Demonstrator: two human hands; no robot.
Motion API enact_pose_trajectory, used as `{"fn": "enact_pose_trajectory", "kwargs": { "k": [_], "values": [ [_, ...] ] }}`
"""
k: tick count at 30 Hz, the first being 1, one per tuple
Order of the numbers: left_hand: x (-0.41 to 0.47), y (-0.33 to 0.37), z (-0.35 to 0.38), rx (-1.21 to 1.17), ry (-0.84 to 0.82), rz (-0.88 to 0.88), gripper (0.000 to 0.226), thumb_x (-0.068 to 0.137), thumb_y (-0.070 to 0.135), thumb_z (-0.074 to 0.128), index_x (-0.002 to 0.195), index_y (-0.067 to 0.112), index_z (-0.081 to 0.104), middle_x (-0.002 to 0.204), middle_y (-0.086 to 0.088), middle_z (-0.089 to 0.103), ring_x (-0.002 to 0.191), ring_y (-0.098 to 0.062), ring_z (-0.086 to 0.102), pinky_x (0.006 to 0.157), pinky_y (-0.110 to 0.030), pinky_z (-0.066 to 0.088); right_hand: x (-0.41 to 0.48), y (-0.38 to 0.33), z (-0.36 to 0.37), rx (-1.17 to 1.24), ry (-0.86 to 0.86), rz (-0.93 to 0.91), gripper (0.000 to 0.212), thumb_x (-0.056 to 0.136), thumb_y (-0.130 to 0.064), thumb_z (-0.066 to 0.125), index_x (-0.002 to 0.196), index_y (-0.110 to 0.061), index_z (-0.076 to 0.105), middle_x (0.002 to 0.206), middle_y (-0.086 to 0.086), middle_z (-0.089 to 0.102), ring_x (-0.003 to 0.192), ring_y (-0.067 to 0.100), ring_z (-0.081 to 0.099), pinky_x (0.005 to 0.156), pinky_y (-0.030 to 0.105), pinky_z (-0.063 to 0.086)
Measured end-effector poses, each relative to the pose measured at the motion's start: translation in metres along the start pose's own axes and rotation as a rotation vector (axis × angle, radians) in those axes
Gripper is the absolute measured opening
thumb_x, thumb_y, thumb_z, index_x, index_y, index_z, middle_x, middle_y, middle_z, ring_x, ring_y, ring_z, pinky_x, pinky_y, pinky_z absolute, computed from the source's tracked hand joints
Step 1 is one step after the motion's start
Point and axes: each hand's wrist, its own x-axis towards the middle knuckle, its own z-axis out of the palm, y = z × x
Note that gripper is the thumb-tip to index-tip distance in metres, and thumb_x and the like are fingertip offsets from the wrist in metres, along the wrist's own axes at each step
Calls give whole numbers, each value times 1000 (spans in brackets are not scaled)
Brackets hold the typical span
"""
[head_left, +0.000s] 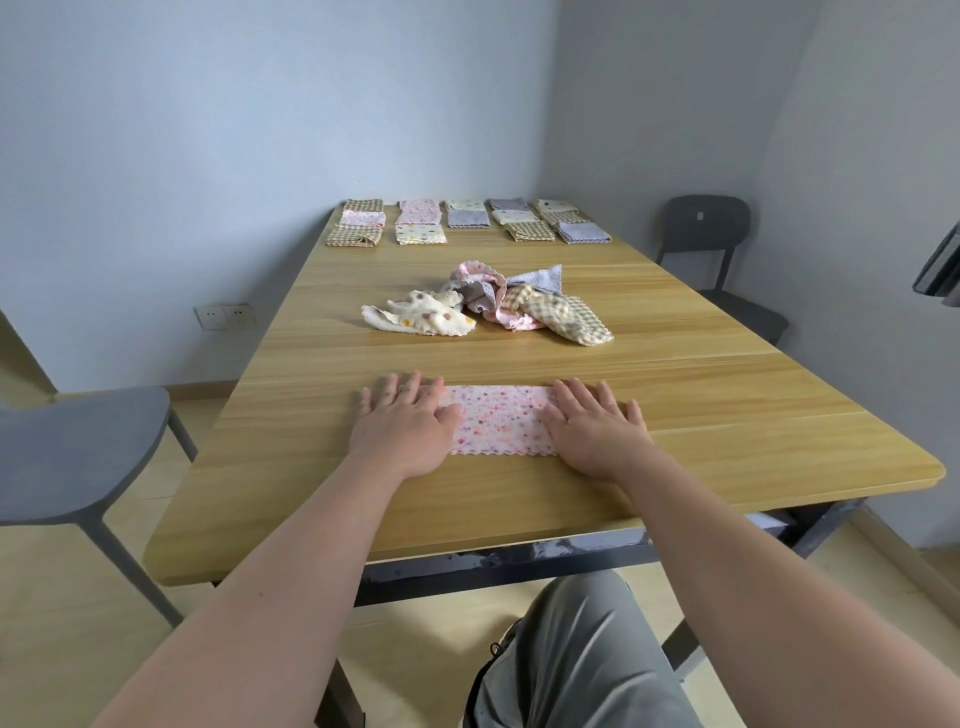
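Note:
A pink speckled cloth (500, 420) lies folded into a long strip on the wooden table (727, 415), near its front edge. My left hand (404, 425) lies flat on the strip's left end, fingers straight and spread. My right hand (597, 429) presses flat on its right end in the same way. Only the middle of the cloth shows between the two hands.
A loose heap of crumpled cloths (488, 304) sits mid-table. Several folded cloths (467, 221) are laid in rows at the far end by the wall. A grey chair (67, 457) stands at the left and a dark chair (717, 249) at the far right.

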Motion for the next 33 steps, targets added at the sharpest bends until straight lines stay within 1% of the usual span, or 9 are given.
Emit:
{"fn": "enact_pose_trajectory", "kwargs": {
  "k": [7, 11, 16, 18, 20, 23, 26, 29, 33],
  "values": [
    [0, 10, -6, 59, -39, -50, 62, 105, 53, 3, 161, 30, -8, 168, -4, -15, 155, -27, -16, 124, -51, -12, -2, 8, 5, 63, 126, 15, 71, 104, -59, 11, 162, -19, 4, 170, -3, -1, 156, 18, -5, 126, 45, -2],
    [3, 33, -7, 104, 25, 30, 67, 105, 52, 1, 161, 17, -6, 168, -8, -12, 156, -26, -12, 126, -48, -7, 1, 10, 3, 220, 215, 113, 71, 105, -56, 15, 159, -11, 25, 169, 7, 7, 156, 21, 3, 127, 39, 5],
    [2, 62, 7, 76, 15, 185, 72, 103, 57, 1, 162, 15, -4, 169, -5, -10, 156, -23, -12, 127, -48, -4, -2, 9, 4, 135, 209, 80, 61, 105, -51, 25, 158, -21, 29, 169, 9, 11, 156, 27, 5, 127, 40, 7],
    [3, 60, 9, 60, -2, 191, 74, 103, 59, 1, 162, 16, -4, 169, -4, -10, 156, -22, -12, 127, -48, -3, -1, 9, 4, 163, 218, 79, 54, 105, -49, 31, 154, -27, 39, 168, 9, 17, 156, 29, 8, 127, 41, 9],
    [3, 58, 9, 59, -10, 194, 75, 102, 62, 1, 162, 17, -6, 169, -4, -12, 156, -21, -13, 127, -47, -4, -1, 8, 2, 238, 253, 91, 45, 102, -46, 43, 143, -30, 53, 162, 8, 33, 154, 30, 18, 125, 41, 16],
    [3, 57, 8, 64, -2, 195, 77, 101, 64, 3, 161, 17, -7, 169, -4, -13, 156, -21, -14, 127, -46, -5, 4, 1, -7, 363, 294, 109, 39, 94, -44, 60, 126, -23, 64, 130, 4, 63, 130, 27, 51, 110, 44, 42],
    [1, 58, 8, 44, 3, 193, 83, 98, 70, 4, 162, 18, -6, 169, -3, -13, 156, -21, -13, 126, -45, -8, 7, -9, -18, 440, 283, 85, 31, 93, -40, 63, 116, -19, 63, 110, 3, 66, 103, 24, 62, 86, 41, 55],
    [-2, 58, 5, -9, -15, 198, 102, 86, 86, 0, 162, 19, -5, 170, -4, -10, 156, -21, -12, 126, -47, -7, 9, -17, -27, 565, 292, 64, 17, 99, -27, 53, 114, -18, 53, 103, 4, 65, 86, 20, 64, 61, 31, 53],
    [-2, 60, 3, 7, -52, 217, 136, 61, 106, 8, 161, 16, -10, 170, -7, -10, 156, -24, -12, 126, -51, -4, 7, -24, -33, 599, 347, 8, 23, 103, -18, 44, 127, -16, 44, 100, 7, 63, 79, 21, 62, 53, 30, 48]
  ]
}}
